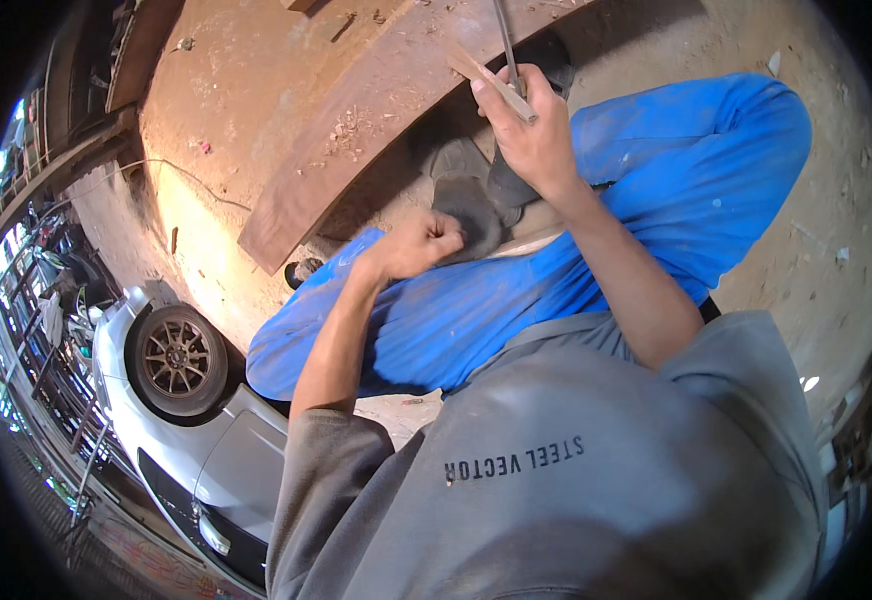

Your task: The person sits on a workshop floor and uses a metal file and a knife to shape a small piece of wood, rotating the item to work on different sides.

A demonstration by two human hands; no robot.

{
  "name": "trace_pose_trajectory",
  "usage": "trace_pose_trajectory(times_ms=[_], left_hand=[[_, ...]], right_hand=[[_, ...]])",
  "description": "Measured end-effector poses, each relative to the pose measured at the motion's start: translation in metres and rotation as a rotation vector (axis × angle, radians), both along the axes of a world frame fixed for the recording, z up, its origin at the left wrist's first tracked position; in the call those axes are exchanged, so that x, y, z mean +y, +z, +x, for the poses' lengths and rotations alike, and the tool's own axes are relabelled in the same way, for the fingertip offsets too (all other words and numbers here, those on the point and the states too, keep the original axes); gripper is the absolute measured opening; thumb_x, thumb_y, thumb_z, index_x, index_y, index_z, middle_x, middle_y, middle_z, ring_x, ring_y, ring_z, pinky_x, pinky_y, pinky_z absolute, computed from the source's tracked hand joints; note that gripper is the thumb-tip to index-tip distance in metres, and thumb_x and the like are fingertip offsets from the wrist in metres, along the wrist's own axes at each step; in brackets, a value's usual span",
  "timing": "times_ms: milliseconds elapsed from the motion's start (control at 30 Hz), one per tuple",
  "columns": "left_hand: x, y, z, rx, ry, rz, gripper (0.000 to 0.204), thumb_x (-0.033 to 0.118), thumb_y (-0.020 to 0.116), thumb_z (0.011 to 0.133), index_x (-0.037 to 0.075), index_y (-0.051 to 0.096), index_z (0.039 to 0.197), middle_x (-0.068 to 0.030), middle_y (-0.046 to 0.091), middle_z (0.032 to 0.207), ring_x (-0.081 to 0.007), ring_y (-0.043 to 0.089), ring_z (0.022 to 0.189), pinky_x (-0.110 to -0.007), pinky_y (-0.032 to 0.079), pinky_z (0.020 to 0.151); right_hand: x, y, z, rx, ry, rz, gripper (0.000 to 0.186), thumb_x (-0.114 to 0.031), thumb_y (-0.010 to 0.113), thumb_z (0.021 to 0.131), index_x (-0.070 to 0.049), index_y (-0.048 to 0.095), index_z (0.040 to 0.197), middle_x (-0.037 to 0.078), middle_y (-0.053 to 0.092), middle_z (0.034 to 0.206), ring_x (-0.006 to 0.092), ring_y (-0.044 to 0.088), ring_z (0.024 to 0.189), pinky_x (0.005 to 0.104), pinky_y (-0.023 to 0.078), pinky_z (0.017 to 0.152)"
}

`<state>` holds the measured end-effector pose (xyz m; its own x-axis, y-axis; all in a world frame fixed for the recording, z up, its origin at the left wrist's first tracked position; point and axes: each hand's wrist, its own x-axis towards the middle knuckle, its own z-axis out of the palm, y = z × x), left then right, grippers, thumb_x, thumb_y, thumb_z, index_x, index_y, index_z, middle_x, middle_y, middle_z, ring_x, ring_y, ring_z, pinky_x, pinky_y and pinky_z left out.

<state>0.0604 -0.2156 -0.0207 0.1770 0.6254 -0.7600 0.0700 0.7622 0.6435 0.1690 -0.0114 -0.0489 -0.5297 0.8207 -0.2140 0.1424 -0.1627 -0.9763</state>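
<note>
My right hand (pixel 531 125), raised over the near edge of a long wooden plank (pixel 291 205), is closed on a flat, narrow wooden strip (pixel 496 84). A thin grey metal rod (pixel 506 38) runs up from the same fingers and across the plank; its far end is out of view. Low by my shin, my left hand (pixel 416 245) is curled into a loose fist against my blue trouser leg. Nothing shows sticking out of that fist. Pale wood shavings (pixel 354 130) lie scattered on the plank.
I sit on the dusty ground with my legs folded, dark shoes (pixel 466 200) beside the plank. A silver car (pixel 221 460) with a bronze-spoked wheel (pixel 178 360) stands close on the left. A thin cable (pixel 196 180) crosses the ground. Metal bars (pixel 46 370) line the far left.
</note>
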Motion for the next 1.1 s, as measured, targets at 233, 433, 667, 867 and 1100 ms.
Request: trace_pose_trajectory(times_ms=[233, 433, 667, 867, 1100], left_hand=[[0.002, -0.016, 0.04, 0.786, -0.363, 0.271, 0.023, 0.019, 0.072, 0.088, 0.004, 0.063, 0.102, -0.0118, 0.066, 0.088, -0.0302, 0.066, 0.078, -0.045, 0.054, 0.074], [0.016, -0.013, 0.047, 0.963, -0.522, 0.316, 0.037, 0.017, 0.078, 0.081, 0.001, 0.064, 0.111, -0.0168, 0.067, 0.108, -0.0366, 0.071, 0.099, -0.045, 0.059, 0.077], [0.012, -0.006, 0.06, 0.985, -0.741, 0.111, 0.017, 0.01, 0.059, 0.092, -0.001, 0.064, 0.104, -0.0174, 0.071, 0.099, -0.0355, 0.074, 0.087, -0.042, 0.061, 0.071], [-0.003, -0.01, 0.063, 0.918, -0.77, 0.302, 0.018, 0.016, 0.058, 0.093, 0.003, 0.07, 0.098, -0.0145, 0.072, 0.095, -0.0333, 0.074, 0.086, -0.045, 0.059, 0.07], [0.009, 0.02, 0.041, 0.542, -0.641, 0.323, 0.017, 0.018, 0.063, 0.088, 0.003, 0.07, 0.092, -0.0175, 0.071, 0.083, -0.0345, 0.071, 0.08, -0.047, 0.056, 0.07]], right_hand=[[0.004, -0.003, -0.006, -0.011, -0.008, 0.029, 0.038, -0.034, 0.074, 0.095, 0.002, 0.062, 0.097, 0.016, 0.07, 0.071, 0.0232, 0.073, 0.067, 0.0366, 0.054, 0.061], [0.001, -0.004, -0.002, -0.037, 0.0, -0.024, 0.041, -0.037, 0.075, 0.094, 0.002, 0.062, 0.098, 0.017, 0.07, 0.072, 0.0243, 0.073, 0.068, 0.0372, 0.055, 0.064], [-0.003, -0.006, -0.003, -0.058, 0.004, 0.011, 0.041, -0.036, 0.075, 0.093, 0.002, 0.063, 0.098, 0.018, 0.071, 0.073, 0.0273, 0.073, 0.069, 0.0384, 0.055, 0.065], [-0.002, -0.003, -0.001, -0.069, 0.011, -0.033, 0.042, -0.038, 0.074, 0.093, 0.002, 0.063, 0.098, 0.018, 0.07, 0.072, 0.0297, 0.073, 0.07, 0.0404, 0.055, 0.066], [-0.001, -0.003, 0.0, -0.089, 0.02, -0.004, 0.043, -0.04, 0.073, 0.093, 0.002, 0.063, 0.098, 0.02, 0.07, 0.073, 0.0311, 0.074, 0.071, 0.0402, 0.056, 0.066]])
